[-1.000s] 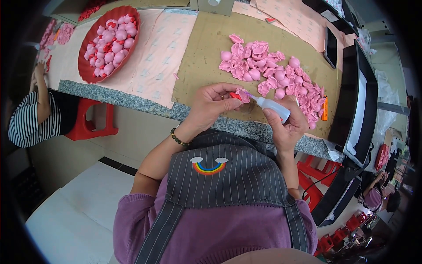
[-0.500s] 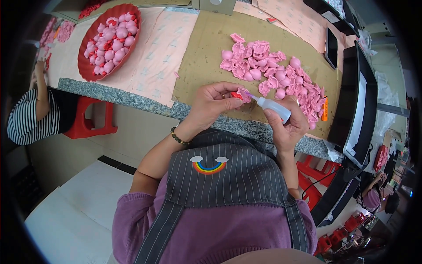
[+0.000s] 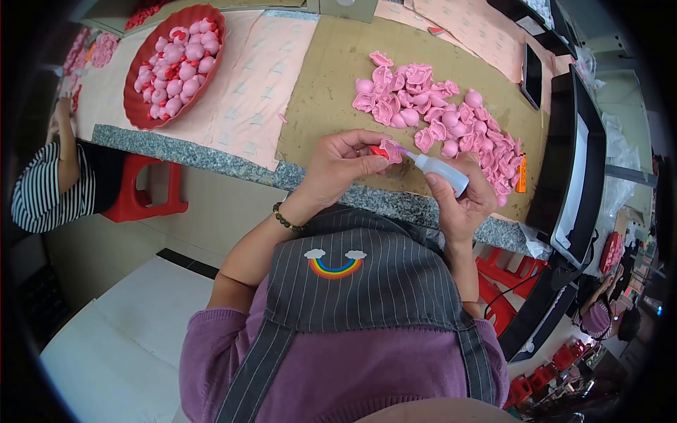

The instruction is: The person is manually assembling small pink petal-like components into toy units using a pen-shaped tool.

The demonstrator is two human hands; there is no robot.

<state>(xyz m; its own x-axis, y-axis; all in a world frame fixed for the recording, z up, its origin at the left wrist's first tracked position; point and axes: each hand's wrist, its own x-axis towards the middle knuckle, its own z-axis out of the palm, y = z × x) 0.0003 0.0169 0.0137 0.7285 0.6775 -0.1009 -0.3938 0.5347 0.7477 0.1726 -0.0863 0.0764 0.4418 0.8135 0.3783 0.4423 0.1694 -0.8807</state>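
Between the fingertips of my left hand is a small pink cupped piece with a red part on its near side. My right hand grips a white squeeze bottle, tilted so that its thin purple-tipped nozzle points left at the pink piece. Whether the tip touches the piece I cannot tell. Just beyond both hands, a heap of pink hollow pieces and rounded ones lies on a brown board.
At the left, a red scalloped bowl holds many pink and red pieces. An orange-handled tool lies beside the heap. A phone and a black tray stand at the right. A person in a striped sleeve works at far left.
The bottle has drawn back slightly to the right, its nozzle a little farther from the pink piece. My left hand has stayed almost still.
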